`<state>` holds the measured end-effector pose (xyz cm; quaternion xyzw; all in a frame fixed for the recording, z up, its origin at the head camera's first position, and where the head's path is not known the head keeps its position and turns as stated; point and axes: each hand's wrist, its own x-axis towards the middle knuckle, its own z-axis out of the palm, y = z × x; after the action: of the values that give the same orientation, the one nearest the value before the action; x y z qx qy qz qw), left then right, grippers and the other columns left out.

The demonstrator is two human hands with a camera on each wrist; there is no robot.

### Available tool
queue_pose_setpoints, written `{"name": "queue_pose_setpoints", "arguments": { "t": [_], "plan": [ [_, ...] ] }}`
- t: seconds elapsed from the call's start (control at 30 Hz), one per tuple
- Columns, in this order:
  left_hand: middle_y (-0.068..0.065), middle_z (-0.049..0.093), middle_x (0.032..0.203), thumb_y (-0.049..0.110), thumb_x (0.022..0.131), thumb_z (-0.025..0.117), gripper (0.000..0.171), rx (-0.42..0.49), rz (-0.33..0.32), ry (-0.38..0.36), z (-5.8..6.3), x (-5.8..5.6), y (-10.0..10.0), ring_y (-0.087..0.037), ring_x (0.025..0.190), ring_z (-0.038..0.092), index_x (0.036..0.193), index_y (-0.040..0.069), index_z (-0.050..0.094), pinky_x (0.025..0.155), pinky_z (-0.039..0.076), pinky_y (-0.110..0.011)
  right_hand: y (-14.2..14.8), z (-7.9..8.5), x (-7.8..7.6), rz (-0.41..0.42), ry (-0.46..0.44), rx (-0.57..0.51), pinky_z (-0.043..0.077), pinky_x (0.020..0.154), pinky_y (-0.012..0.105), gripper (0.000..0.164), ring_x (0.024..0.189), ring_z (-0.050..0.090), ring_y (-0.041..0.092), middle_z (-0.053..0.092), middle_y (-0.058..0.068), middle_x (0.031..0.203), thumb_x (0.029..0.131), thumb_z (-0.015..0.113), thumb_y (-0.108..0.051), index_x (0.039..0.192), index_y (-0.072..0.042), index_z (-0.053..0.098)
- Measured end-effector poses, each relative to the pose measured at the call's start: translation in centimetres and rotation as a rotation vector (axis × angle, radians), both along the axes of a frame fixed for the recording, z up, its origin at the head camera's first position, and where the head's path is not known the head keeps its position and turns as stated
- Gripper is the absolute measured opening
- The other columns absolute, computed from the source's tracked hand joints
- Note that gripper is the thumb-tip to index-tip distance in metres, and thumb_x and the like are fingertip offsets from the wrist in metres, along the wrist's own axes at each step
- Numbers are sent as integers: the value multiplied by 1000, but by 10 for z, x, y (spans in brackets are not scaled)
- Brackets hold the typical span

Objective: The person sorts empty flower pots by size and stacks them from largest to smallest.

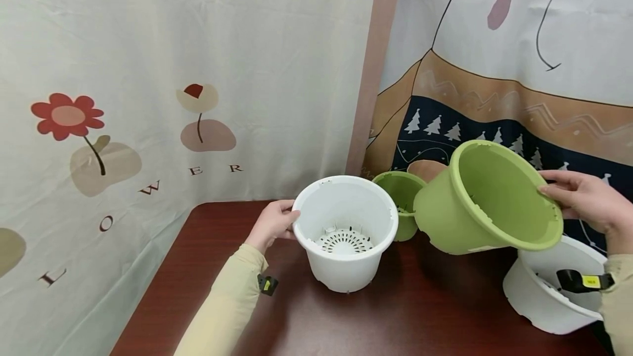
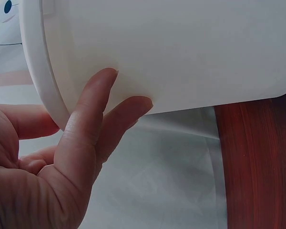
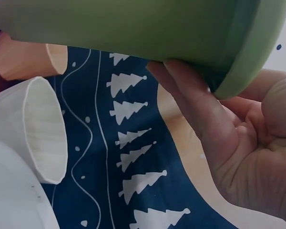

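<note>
My left hand grips the rim of a white flowerpot at its left side, thumb on the rim and fingers against the outer wall. The pot stands upright, with slots and small dark bits on its floor. I cannot tell whether it touches the table. A large green flowerpot is tilted in the air, its mouth toward the camera and lower right. My right hand pinches its rim at the right; the fingers lie along its outer wall.
Behind the held pots stands a smaller green flowerpot, with a terracotta-coloured pot farther back. Another white flowerpot lies tilted at the table's right, below my right hand. The dark red table meets printed curtains behind.
</note>
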<state>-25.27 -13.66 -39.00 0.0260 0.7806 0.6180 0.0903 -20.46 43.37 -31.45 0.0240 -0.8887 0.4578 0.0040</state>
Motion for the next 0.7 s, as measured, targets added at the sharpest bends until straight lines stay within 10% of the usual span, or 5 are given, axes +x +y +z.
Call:
{"name": "queue_pose_setpoints", "arguments": {
  "t": [0.7],
  "plan": [
    [-34,60,121,3,100,54,39,1,-7,-1,0,0,0,-41,90,69,138,-8,51,65,62,-44,-19,25,-15,-11,88,-129,59,58,26,28,69,68,8,69,-15,83,103,53,-13,105,-40,54]
  ]
}}
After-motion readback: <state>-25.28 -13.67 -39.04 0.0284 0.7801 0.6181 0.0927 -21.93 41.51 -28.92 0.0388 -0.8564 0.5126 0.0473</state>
